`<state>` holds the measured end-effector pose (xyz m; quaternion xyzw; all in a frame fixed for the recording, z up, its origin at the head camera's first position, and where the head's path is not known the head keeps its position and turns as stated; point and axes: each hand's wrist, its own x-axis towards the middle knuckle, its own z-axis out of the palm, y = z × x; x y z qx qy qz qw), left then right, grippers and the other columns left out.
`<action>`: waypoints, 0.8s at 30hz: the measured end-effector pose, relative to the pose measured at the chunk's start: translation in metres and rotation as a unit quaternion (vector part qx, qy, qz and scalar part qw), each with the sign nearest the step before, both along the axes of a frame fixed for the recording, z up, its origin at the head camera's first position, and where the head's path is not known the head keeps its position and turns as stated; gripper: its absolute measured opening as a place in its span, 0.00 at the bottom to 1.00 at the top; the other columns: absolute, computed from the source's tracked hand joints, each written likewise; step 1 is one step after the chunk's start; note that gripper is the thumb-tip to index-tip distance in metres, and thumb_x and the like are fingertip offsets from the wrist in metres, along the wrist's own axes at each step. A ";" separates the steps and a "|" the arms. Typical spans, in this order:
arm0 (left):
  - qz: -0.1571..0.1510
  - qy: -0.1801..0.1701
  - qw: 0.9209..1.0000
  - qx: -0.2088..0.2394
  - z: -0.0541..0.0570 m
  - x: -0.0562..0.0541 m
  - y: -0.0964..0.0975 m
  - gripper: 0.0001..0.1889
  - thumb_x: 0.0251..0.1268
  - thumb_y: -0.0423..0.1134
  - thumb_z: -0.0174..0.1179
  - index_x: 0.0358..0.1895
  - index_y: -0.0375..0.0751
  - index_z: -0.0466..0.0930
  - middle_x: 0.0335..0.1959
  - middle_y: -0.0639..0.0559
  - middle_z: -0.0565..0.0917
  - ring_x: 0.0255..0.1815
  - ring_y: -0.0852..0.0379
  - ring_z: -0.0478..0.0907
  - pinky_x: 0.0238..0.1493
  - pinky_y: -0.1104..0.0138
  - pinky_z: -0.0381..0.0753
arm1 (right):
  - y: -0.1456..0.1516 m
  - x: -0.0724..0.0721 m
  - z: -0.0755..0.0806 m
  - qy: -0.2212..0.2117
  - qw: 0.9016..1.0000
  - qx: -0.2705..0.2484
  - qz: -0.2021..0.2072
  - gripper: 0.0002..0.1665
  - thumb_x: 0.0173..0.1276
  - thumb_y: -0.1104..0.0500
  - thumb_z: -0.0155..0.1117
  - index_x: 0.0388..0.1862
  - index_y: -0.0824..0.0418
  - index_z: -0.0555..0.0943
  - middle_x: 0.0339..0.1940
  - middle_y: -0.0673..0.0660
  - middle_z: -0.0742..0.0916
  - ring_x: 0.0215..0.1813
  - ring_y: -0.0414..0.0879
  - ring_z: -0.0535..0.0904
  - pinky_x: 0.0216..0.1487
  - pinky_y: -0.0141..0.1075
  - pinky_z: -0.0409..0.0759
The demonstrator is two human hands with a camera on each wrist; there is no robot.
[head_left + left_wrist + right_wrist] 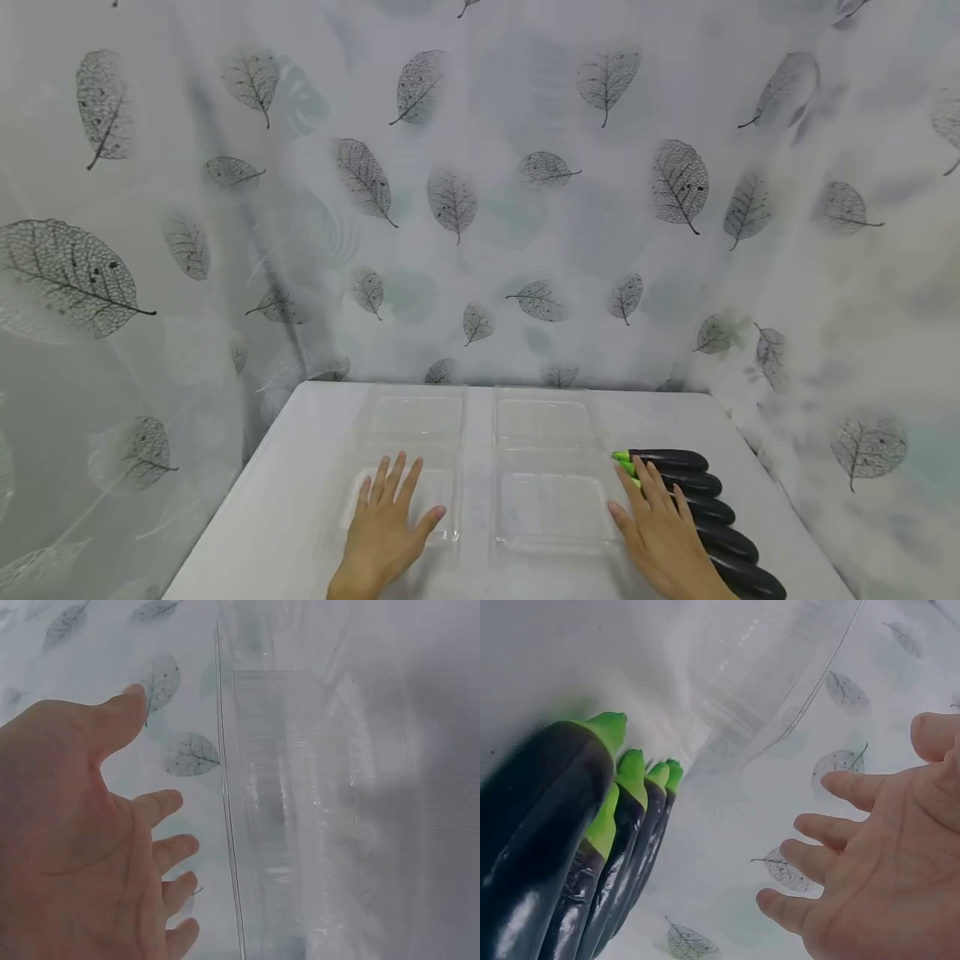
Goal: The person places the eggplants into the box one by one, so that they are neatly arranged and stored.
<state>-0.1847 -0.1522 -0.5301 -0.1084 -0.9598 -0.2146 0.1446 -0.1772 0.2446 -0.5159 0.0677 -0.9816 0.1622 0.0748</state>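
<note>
Hands point(384, 527) point(663, 529) spread; eggplants point(708, 509) lie crosswise, stems point(622, 456) left.

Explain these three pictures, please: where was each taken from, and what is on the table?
There is no robot here, just a person's bare left hand and right hand. The wide picture comes from a camera on the person's head, looking forward and down. The other two come from cameras on each wrist, facing that hand's work. On the white table are clear plastic containers and, at the right, a row of five eggplants. A leaf-patterned sheet hangs behind. Neither hand holds anything; both are spread open, the right one nearer the eggplants.
</note>
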 end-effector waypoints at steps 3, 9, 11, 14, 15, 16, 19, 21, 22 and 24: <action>-0.010 0.003 1.000 0.008 0.001 0.000 0.004 0.41 0.75 0.66 0.54 0.81 0.44 0.63 0.82 0.36 0.61 0.83 0.32 0.52 0.80 0.33 0.50 | 0.004 0.001 -0.002 0.004 1.000 0.001 -0.003 0.42 0.85 0.35 0.42 0.82 0.62 0.63 0.83 0.71 0.60 0.82 0.72 0.51 0.74 0.78 0.48; -0.035 0.016 0.999 0.010 0.002 -0.003 0.017 0.39 0.79 0.61 0.53 0.81 0.41 0.60 0.82 0.35 0.59 0.83 0.32 0.51 0.79 0.32 0.53 | 0.016 0.006 -0.011 -0.014 1.000 -0.019 -0.009 0.42 0.84 0.34 0.43 0.81 0.64 0.64 0.82 0.74 0.60 0.81 0.74 0.53 0.72 0.79 0.50; -0.043 0.003 0.999 0.016 0.005 -0.004 0.022 0.39 0.79 0.59 0.53 0.82 0.39 0.58 0.83 0.35 0.57 0.84 0.33 0.49 0.80 0.33 0.51 | 0.021 0.008 -0.014 -0.026 0.999 -0.017 -0.017 0.43 0.84 0.34 0.43 0.80 0.65 0.64 0.81 0.75 0.60 0.80 0.75 0.52 0.71 0.80 0.50; -0.045 -0.019 0.998 0.026 0.009 -0.007 0.029 0.40 0.80 0.60 0.51 0.83 0.38 0.56 0.84 0.36 0.55 0.85 0.34 0.46 0.82 0.35 0.50 | 0.024 0.011 -0.017 -0.037 0.999 -0.008 -0.030 0.44 0.84 0.34 0.41 0.80 0.66 0.63 0.81 0.76 0.59 0.80 0.75 0.52 0.71 0.80 0.50; -0.044 -0.023 0.998 0.028 0.009 -0.008 0.031 0.40 0.81 0.60 0.51 0.83 0.38 0.56 0.84 0.36 0.54 0.85 0.35 0.46 0.82 0.36 0.49 | 0.025 0.011 -0.017 -0.038 0.999 -0.004 -0.033 0.44 0.85 0.34 0.41 0.80 0.67 0.63 0.81 0.76 0.59 0.80 0.75 0.52 0.71 0.80 0.51; -0.043 -0.026 0.998 0.033 0.009 -0.009 0.033 0.40 0.81 0.60 0.50 0.83 0.37 0.55 0.84 0.37 0.54 0.85 0.35 0.45 0.82 0.36 0.48 | 0.025 0.012 -0.017 -0.038 0.999 -0.001 -0.034 0.43 0.85 0.35 0.41 0.80 0.67 0.63 0.81 0.76 0.59 0.80 0.76 0.52 0.71 0.81 0.51; -0.043 -0.023 0.998 0.040 0.008 -0.011 0.037 0.39 0.82 0.59 0.50 0.83 0.37 0.55 0.84 0.35 0.54 0.85 0.35 0.45 0.82 0.36 0.49 | 0.027 0.013 -0.017 -0.033 0.999 0.003 -0.035 0.43 0.85 0.35 0.41 0.80 0.67 0.63 0.80 0.77 0.60 0.79 0.76 0.53 0.70 0.82 0.53; -0.045 -0.018 0.998 0.047 0.007 -0.012 0.040 0.39 0.82 0.59 0.50 0.82 0.37 0.55 0.84 0.35 0.54 0.85 0.35 0.45 0.82 0.36 0.50 | 0.029 0.015 -0.017 -0.025 0.999 0.003 -0.031 0.41 0.85 0.37 0.43 0.80 0.67 0.63 0.80 0.76 0.60 0.79 0.76 0.54 0.68 0.82 0.54; -0.046 -0.015 0.998 0.050 0.007 -0.012 0.041 0.39 0.82 0.59 0.50 0.82 0.37 0.55 0.84 0.35 0.55 0.85 0.35 0.46 0.81 0.35 0.50 | 0.030 0.015 -0.017 -0.022 0.999 0.002 -0.030 0.41 0.85 0.37 0.43 0.80 0.67 0.63 0.80 0.76 0.60 0.79 0.76 0.55 0.68 0.82 0.54; -0.051 -0.006 0.997 0.058 0.005 -0.012 0.043 0.39 0.82 0.60 0.49 0.82 0.36 0.56 0.83 0.34 0.56 0.85 0.33 0.47 0.80 0.34 0.53 | 0.032 0.016 -0.018 -0.020 0.999 0.006 -0.029 0.40 0.85 0.38 0.45 0.80 0.67 0.63 0.80 0.76 0.61 0.78 0.76 0.56 0.67 0.83 0.55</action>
